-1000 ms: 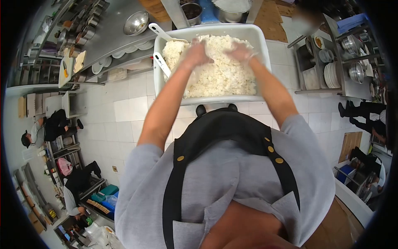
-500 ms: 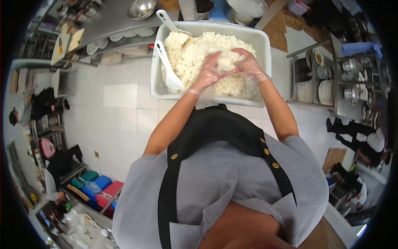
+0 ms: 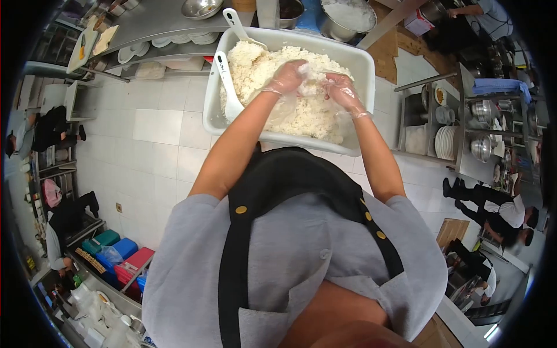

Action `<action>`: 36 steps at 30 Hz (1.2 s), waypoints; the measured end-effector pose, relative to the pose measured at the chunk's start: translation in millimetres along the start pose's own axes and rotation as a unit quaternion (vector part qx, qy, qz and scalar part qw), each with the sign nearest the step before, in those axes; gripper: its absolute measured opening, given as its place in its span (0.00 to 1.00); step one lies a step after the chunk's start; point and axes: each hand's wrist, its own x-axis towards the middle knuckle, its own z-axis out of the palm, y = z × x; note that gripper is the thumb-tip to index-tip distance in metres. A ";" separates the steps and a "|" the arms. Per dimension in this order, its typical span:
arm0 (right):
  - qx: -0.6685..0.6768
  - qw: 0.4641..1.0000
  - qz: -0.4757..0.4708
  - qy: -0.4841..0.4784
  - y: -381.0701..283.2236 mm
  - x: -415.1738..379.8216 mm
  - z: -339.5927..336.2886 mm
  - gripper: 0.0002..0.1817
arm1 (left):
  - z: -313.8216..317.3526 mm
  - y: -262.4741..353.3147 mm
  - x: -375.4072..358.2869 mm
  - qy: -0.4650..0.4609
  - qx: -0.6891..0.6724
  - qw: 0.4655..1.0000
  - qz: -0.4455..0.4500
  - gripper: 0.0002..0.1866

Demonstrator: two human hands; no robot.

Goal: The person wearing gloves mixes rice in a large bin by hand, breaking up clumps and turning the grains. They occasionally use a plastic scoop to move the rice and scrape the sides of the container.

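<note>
A white plastic tub [image 3: 371, 69] is heaped with cooked white rice [image 3: 316, 119]. Both of my hands are over the rice in clear plastic gloves. My left hand [image 3: 285, 78] curls inward with its fingers in loose rice near the middle. Facing it, my right hand [image 3: 342, 93] has its fingers closed on a clump of rice, and the exact grip is partly hidden. On the tub's left side lie two white rice paddles: one paddle [image 3: 228, 81] with its blade low by the near-left wall, the other paddle [image 3: 237, 24] sunk into rice at the far-left corner.
Behind the tub is a metal counter [image 3: 156, 23] bearing a steel bowl [image 3: 200, 7], with plates on the shelf below. A large pot [image 3: 348, 14] stands beyond the tub. To the right is a rack with stacked plates [image 3: 445, 143]. Other people work at both sides.
My hands have moved farther apart, the left one reaching deeper across the rice. The clump between them looks more broken up. The whole view has shifted slightly.
</note>
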 end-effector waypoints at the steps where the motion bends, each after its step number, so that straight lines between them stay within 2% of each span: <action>1: 0.035 0.999 -0.001 -0.017 3.0 3.4 -5.4 0.22 | -1.9 4.2 -4.6 0.019 -0.036 0.999 -0.011 0.19; 3: 0.039 0.988 -0.121 -0.087 5.6 8.5 -16.0 0.25 | -4.4 7.5 -7.8 0.052 0.047 0.996 0.048 0.19; 5: 0.040 0.978 -0.139 -0.152 0.8 16.2 -31.6 0.25 | -7.9 7.5 -4.5 0.067 0.110 0.987 0.101 0.19; 6: 0.038 0.978 -0.094 -0.181 -15.2 13.9 -45.2 0.23 | -8.4 4.9 -2.3 0.061 0.131 0.981 0.126 0.19; 8: -0.051 0.982 -0.066 -0.170 -13.4 28.6 -57.0 0.26 | -6.7 23.3 -11.7 0.064 0.137 0.988 0.041 0.16; 9: -0.137 0.979 -0.083 -0.128 0.0 51.3 -56.9 0.32 | -6.1 30.6 -17.6 0.066 0.140 0.988 -0.002 0.14; 12: -0.076 0.996 -0.014 -0.034 22.5 74.0 -46.5 0.36 | -7.6 29.7 -30.3 0.040 0.262 0.964 0.036 0.20; 15: 0.084 0.994 0.063 0.002 56.2 105.0 -34.5 0.37 | -3.4 33.4 -66.9 0.157 0.319 0.934 0.026 0.33; 18: 0.162 0.976 0.140 -0.041 53.9 102.4 -27.5 0.36 | -13.7 25.2 -120.2 0.177 0.331 0.925 0.054 0.45; 21: 0.203 0.948 0.226 -0.098 44.3 88.2 -26.1 0.35 | -11.7 1.1 -143.6 0.161 0.354 0.921 -0.017 0.47; 25: 0.241 0.910 0.310 -0.134 25.1 59.0 -22.6 0.34 | -7.2 -0.1 -136.5 0.141 0.388 0.911 -0.004 0.47; 26: 0.264 0.900 0.319 -0.141 26.7 53.4 -20.4 0.33 | -6.0 -0.3 -141.3 0.137 0.382 0.914 0.001 0.47; 27: 0.345 0.871 0.295 -0.188 49.8 62.1 -14.4 0.32 | -8.8 -0.4 -140.2 0.138 0.378 0.915 0.010 0.47; 29: 0.498 0.780 0.255 -0.280 98.5 77.1 -4.3 0.28 | -10.9 -0.2 -140.8 0.143 0.342 0.928 0.028 0.47; 36: 0.543 0.757 0.234 -0.279 94.0 54.8 11.8 0.35 | -10.6 0.4 -136.3 0.139 0.307 0.941 0.021 0.51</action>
